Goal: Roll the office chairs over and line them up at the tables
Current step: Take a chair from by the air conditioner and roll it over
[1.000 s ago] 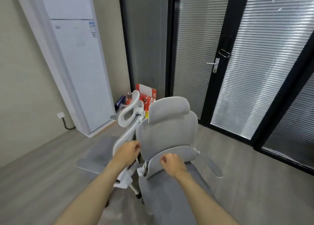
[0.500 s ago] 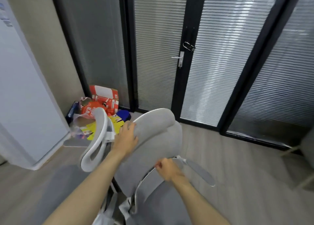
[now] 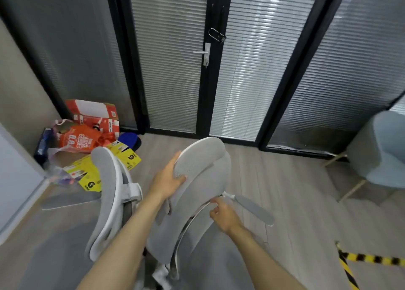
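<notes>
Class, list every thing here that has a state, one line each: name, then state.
Left hand: grips the headrest.
Right hand: pinches the backrest rim.
Grey chair: upright, held by both hands.
Second chair: unheld, close on its left.
Door: closed, lock hanging above the handle.

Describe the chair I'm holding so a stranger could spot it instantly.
Face the black-framed glass door with blinds; two grey office chairs stand before it. Take the right chair. It alone is gripped: left hand on its headrest, right hand on its back's rim; the left neighbour shows a thick white frame.
</notes>
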`<state>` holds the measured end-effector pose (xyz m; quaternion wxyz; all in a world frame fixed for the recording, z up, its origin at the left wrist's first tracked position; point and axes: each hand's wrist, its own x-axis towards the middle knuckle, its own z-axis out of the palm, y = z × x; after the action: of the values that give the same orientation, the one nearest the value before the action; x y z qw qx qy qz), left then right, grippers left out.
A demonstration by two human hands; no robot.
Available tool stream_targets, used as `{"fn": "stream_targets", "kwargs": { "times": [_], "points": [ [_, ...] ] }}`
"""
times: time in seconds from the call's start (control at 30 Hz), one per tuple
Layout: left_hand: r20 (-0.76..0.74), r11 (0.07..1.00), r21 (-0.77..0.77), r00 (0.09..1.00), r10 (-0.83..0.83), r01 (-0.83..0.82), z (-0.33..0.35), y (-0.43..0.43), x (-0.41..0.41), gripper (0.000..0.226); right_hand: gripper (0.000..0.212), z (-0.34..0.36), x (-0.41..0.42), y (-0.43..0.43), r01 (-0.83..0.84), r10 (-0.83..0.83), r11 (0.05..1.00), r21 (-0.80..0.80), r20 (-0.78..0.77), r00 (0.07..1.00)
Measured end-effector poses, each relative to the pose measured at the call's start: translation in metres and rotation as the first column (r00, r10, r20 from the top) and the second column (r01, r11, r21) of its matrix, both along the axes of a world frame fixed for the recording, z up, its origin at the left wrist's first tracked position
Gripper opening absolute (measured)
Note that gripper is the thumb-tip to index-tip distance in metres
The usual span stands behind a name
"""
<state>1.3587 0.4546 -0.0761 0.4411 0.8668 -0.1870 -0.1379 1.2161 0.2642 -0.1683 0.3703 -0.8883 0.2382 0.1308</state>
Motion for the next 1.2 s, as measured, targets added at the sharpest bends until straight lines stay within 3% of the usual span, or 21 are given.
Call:
{"fn": "stream_targets", "kwargs": {
  "times": [0.17, 0.33, 0.7, 0.97, 1.1, 1.2],
  "points": [
    [0.070, 0.991, 0.029, 0.989, 0.130, -0.132, -0.001, -0.017, -0.016, 0.073, 0.050, 0.003, -0.001, 0.016, 0.084, -0.087, 0.994, 0.073, 0.048, 0.995],
    [0.156, 0.967, -0.030, 0.954, 0.255, -0.254, -0.007, -0.042, -0.044, 0.066, 0.045, 0.004, -0.005, 0.012, 0.171, -0.197, 0.968, 0.181, 0.137, 0.971],
    [0.132, 0.987, -0.122, 0.984, 0.120, -0.104, -0.008, -0.096, -0.092, 0.063, 0.039, 0.018, -0.037, -0.011, 0.312, -0.394, 0.903, 0.297, 0.279, 0.875],
    [0.020, 0.974, -0.224, 0.999, 0.028, -0.023, 0.000, -0.147, -0.136, 0.058, 0.032, 0.042, -0.054, -0.038, 0.403, -0.619, 0.765, 0.503, 0.400, 0.675],
    [0.000, 0.977, -0.201, 0.998, -0.066, 0.065, 0.002, -0.170, -0.154, 0.049, 0.035, 0.046, -0.081, -0.058, 0.471, -0.695, 0.706, 0.529, 0.388, 0.606],
    [-0.038, 0.975, -0.206, 0.995, -0.094, 0.084, 0.010, -0.196, -0.173, 0.046, 0.025, 0.049, -0.106, -0.079, 0.500, -0.730, 0.663, 0.557, 0.334, 0.596]
  ]
}}
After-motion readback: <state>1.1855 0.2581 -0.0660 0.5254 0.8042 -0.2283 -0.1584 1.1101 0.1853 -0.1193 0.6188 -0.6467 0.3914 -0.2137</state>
